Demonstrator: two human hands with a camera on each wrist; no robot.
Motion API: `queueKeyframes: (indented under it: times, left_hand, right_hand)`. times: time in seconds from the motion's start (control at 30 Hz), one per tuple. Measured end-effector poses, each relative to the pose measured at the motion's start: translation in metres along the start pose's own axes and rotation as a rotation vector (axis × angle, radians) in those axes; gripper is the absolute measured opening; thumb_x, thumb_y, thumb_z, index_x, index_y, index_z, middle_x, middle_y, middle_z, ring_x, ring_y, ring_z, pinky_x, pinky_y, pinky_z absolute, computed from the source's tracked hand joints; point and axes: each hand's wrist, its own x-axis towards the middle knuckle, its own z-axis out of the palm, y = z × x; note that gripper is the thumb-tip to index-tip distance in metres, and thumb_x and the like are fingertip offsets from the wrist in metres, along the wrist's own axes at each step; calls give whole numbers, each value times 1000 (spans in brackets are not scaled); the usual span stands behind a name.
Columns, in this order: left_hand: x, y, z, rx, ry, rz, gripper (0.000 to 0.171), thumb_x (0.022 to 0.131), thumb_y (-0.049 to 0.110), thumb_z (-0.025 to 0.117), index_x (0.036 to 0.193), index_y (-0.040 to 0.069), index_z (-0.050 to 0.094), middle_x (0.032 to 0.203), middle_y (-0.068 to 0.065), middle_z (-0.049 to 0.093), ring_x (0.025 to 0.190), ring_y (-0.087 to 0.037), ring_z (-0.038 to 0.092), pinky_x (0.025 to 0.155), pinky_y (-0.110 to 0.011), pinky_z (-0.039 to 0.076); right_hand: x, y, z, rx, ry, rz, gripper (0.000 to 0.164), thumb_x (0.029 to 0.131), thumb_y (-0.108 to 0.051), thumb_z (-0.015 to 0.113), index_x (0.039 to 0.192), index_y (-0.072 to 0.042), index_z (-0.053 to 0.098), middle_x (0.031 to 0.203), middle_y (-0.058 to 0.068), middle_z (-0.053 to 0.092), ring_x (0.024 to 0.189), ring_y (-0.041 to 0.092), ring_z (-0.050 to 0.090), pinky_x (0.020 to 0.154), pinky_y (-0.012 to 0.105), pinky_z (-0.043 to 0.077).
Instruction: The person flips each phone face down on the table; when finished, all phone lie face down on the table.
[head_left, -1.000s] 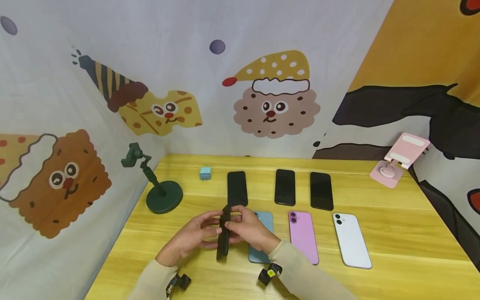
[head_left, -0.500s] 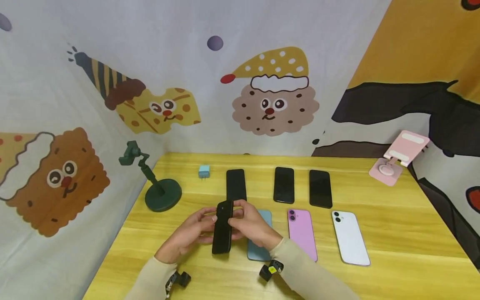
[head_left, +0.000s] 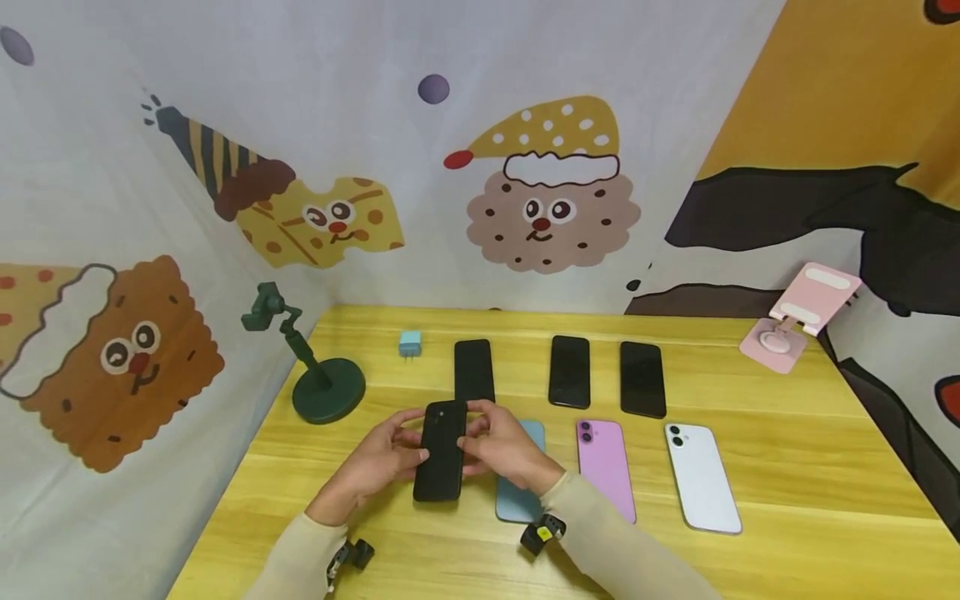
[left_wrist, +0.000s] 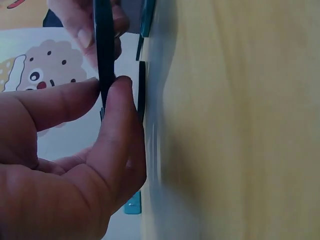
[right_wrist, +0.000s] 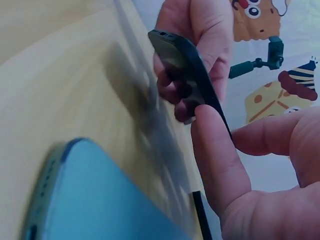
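Note:
A black phone [head_left: 440, 457] is held over the table between both hands, its back with a small camera turned up in the head view. My left hand [head_left: 377, 463] pinches its left edge between thumb and fingers. On the right edge, my right hand [head_left: 504, 445] pinches it the same way. Seen edge-on in the left wrist view, the phone [left_wrist: 104, 45] looks thin, with the thumb and a fingertip on opposite faces. Its glossy face [right_wrist: 186, 67] points down in the right wrist view. A blue phone [head_left: 517, 498] lies partly under my right hand.
A pink phone [head_left: 606, 471] and a white phone [head_left: 703, 479] lie to the right. Behind stand three dark phones, the nearest one [head_left: 474, 367] just beyond my hands. A green stand [head_left: 328, 390], a blue charger [head_left: 410, 342] and a pink stand [head_left: 776, 343] sit farther back.
The black phone has turned from edge-up to back-up between the hands. Both hands stay in nearly the same place, still gripping its edges.

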Motion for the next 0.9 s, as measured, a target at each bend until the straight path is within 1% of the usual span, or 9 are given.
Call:
queueKeyframes:
  times: [0.07, 0.23, 0.3, 0.37, 0.5, 0.57, 0.7, 0.8, 0.9]
  left_hand:
    - [-1, 1, 0, 41, 23, -5, 70, 99, 0, 69, 162, 11, 39, 123, -24, 58, 97, -27, 71, 85, -45, 65]
    - [-1, 2, 2, 111, 69, -25, 71, 96, -1, 74, 160, 14, 45, 113, -20, 58, 90, -26, 68, 79, -42, 65]
    - [-1, 2, 3, 138, 83, -28, 71, 96, -2, 74, 159, 14, 46, 111, -19, 58, 88, -26, 67, 77, -41, 64]
    - [-1, 1, 4, 171, 95, -27, 71, 95, -2, 74, 159, 14, 47, 108, -18, 59, 86, -25, 67, 75, -40, 64]
    - [0, 0, 5, 245, 118, -15, 70, 94, -4, 75, 157, 10, 49, 101, -15, 61, 79, -23, 65, 69, -35, 60]
    - [0, 1, 6, 287, 128, -9, 69, 93, -4, 76, 156, 8, 50, 98, -14, 62, 75, -21, 63, 65, -32, 57]
    - [-1, 3, 8, 351, 136, -6, 67, 92, -2, 77, 154, 6, 52, 93, -11, 63, 70, -20, 62, 62, -30, 52]
    - [-3, 5, 9, 388, 140, -6, 63, 93, -1, 76, 152, 4, 55, 91, -10, 64, 68, -19, 61, 59, -29, 49]
    - [-3, 6, 9, 407, 142, -9, 58, 94, 0, 75, 150, 1, 58, 92, -9, 65, 70, -19, 61, 58, -29, 48]
  right_hand:
    - [0, 3, 0, -52, 4, -1, 70, 96, 3, 70, 158, 4, 37, 106, 17, 64, 74, 21, 70, 65, 38, 66]
    - [1, 9, -1, -255, 26, -22, 73, 94, -2, 75, 158, 6, 39, 98, 12, 68, 70, 18, 72, 65, 32, 65]
    - [2, 10, 0, -318, 35, -34, 74, 93, -3, 76, 157, 7, 40, 95, 10, 69, 69, 17, 72, 65, 31, 65]
    - [1, 10, 0, -362, 38, -45, 75, 92, -3, 77, 157, 8, 41, 93, 9, 70, 68, 17, 72, 64, 30, 64]
    - [3, 9, 2, -433, 36, -75, 76, 90, -2, 79, 155, 10, 43, 87, 5, 70, 65, 16, 72, 62, 28, 62]
    - [3, 8, 2, -457, 35, -82, 75, 90, -3, 79, 154, 10, 44, 85, 4, 71, 65, 16, 73, 62, 28, 62]
    - [4, 6, 3, -474, 28, -67, 72, 91, -5, 80, 154, 8, 47, 83, 3, 73, 65, 15, 74, 63, 27, 61]
    - [4, 5, 2, -452, 17, -55, 71, 91, -5, 79, 153, 7, 48, 85, 3, 74, 67, 15, 75, 63, 28, 62]
    - [4, 3, 1, -398, 1, -47, 69, 92, -4, 79, 153, 7, 49, 89, 7, 75, 71, 18, 76, 65, 30, 64]
